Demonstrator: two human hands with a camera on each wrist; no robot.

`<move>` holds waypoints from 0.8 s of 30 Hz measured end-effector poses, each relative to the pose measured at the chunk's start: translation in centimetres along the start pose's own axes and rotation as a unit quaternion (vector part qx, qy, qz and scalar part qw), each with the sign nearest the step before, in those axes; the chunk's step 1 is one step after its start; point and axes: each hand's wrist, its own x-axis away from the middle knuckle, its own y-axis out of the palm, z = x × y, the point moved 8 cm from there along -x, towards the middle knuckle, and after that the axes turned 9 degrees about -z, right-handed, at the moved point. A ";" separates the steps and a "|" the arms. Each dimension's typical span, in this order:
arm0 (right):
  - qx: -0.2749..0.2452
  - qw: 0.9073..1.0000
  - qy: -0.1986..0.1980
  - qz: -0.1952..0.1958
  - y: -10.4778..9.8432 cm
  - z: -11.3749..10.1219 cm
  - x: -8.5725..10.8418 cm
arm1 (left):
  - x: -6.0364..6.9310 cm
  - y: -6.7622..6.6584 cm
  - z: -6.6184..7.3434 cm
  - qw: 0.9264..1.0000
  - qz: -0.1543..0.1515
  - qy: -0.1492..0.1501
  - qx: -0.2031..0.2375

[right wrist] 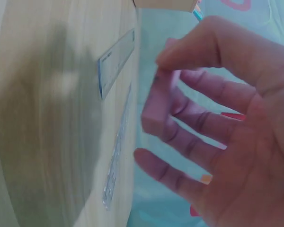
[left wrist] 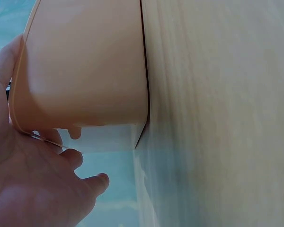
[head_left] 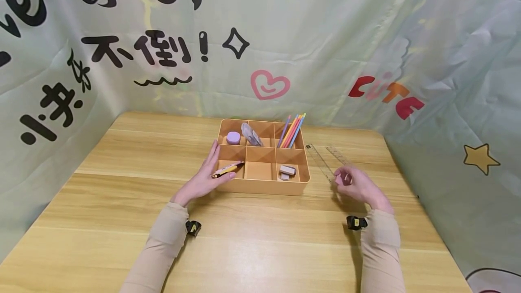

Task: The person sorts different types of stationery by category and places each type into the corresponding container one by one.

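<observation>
A tan organizer box [head_left: 260, 187] with several compartments stands on the table. My left hand [head_left: 203, 177] rests against its left end, fingers straight along the side and thumb over the front rim; in the left wrist view the hand [left wrist: 38, 175] lies at the box corner. My right hand [head_left: 358, 186] is raised to the right of the box. In the right wrist view it pinches a pink rectangular eraser [right wrist: 157, 106] between thumb and fingers. Two transparent rulers lie beyond that hand: one nearer the box [head_left: 319, 162], the other [head_left: 337, 154] farther right.
Pens [head_left: 229, 169] lie in the front left compartment, and erasers [head_left: 287, 171] in the front right. At the back are a round purple item [head_left: 233, 138], a lavender item [head_left: 251, 134] and several coloured sticks [head_left: 291, 132]. A printed curtain [head_left: 325, 35] hangs behind the table [head_left: 260, 243].
</observation>
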 end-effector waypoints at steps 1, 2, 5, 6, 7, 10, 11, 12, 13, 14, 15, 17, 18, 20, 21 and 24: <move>0.001 1.000 -0.002 0.009 -0.2 -0.2 0.0 | 0.0 0.0 0.0 1.000 0.000 0.000 -0.001; 0.004 1.000 -0.007 0.017 -0.3 -0.4 0.0 | 0.0 0.0 0.0 1.000 0.000 -0.001 -0.001; 0.008 0.999 -0.014 0.048 -0.8 -0.9 -0.1 | 0.0 0.0 0.0 1.000 0.000 -0.004 -0.001; 0.011 0.998 -0.017 0.059 -0.9 -1.1 -0.1 | 0.0 0.0 0.0 1.000 0.000 -0.004 -0.001; 0.014 0.997 -0.021 0.070 -1.0 -1.3 -0.1 | 0.0 0.0 0.0 1.000 0.000 -0.005 0.000; 0.022 0.994 -0.036 0.105 -1.4 -1.9 -0.1 | 0.1 0.0 0.0 1.000 -0.001 -0.007 0.002; 0.026 0.992 -0.043 0.116 -1.4 -2.1 0.0 | 0.1 0.0 0.0 1.000 -0.001 -0.007 0.003; 0.030 0.990 -0.051 0.127 -1.5 -2.4 0.0 | 0.1 0.0 0.0 1.000 -0.001 -0.008 0.003; 0.033 0.988 -0.058 0.138 -1.6 -2.6 0.0 | 0.1 0.0 0.0 1.000 -0.001 -0.008 0.003; 0.037 0.986 -0.067 0.149 -1.7 -2.9 0.0 | 0.1 0.0 0.0 1.000 -0.001 -0.008 0.003; 0.041 0.983 -0.075 0.160 -1.8 -3.2 0.0 | 0.1 0.1 0.0 1.000 -0.001 -0.009 0.002; 0.047 0.978 -0.093 0.181 -1.9 -3.7 0.1 | 0.1 0.1 0.0 1.000 -0.002 -0.008 0.004; 0.048 0.976 -0.100 0.189 -2.0 -4.0 0.1 | 0.1 0.1 0.0 1.000 -0.002 -0.008 0.004; 0.050 0.971 -0.109 0.205 -2.1 -4.4 0.1 | 0.1 0.0 0.0 1.000 -0.002 -0.007 0.005; 0.049 0.970 -0.110 0.211 -2.2 -4.6 0.1 | 0.1 0.0 0.0 1.000 -0.001 -0.006 0.005; 0.049 0.966 -0.113 0.229 -2.4 -5.1 0.2 | 0.1 0.0 0.1 1.000 -0.001 -0.004 0.004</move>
